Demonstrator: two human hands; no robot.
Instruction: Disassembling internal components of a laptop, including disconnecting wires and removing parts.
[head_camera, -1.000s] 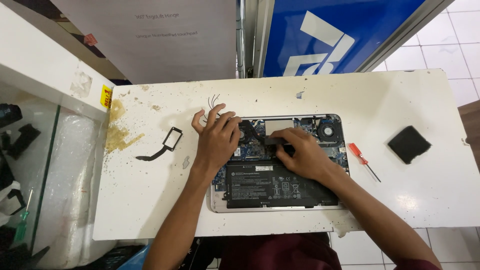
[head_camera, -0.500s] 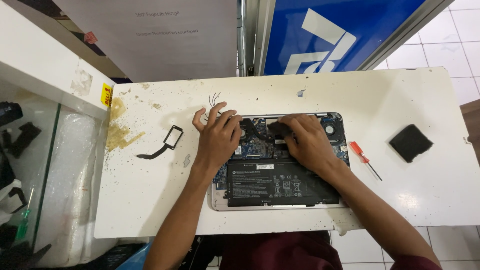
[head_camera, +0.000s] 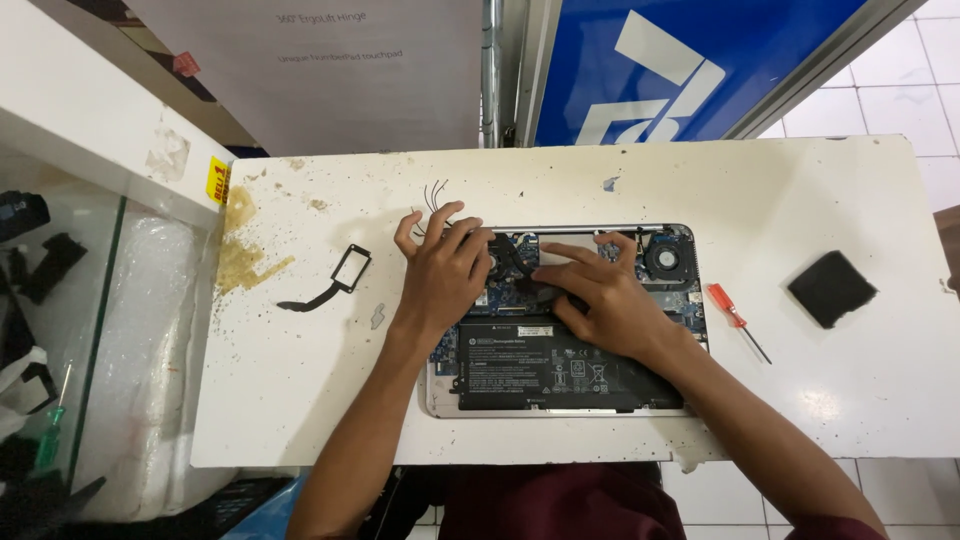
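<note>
Opened laptop (head_camera: 560, 375) flat on white table (head_camera: 300, 400), battery and boards exposed inside shell. Left hand (head_camera: 445, 275) and right hand (head_camera: 600, 295) spread flat, pressing boards, grasping nothing. Red screwdriver (head_camera: 730, 312) just right of laptop.

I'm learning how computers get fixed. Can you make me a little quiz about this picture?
1. True or false: the red-handled screwdriver lies on the table, right of the opened laptop, with no hand on it.
2. Where do both hands rest? A) on the black pad B) on the laptop's insides C) on the black frame part
3. Fill in: the black square pad lies near the table's ____ edge.

Key: 1 true. 2 B: the left hand and right hand lie on the board above the battery; the black frame part lies apart, to the left. 3 right.
</note>
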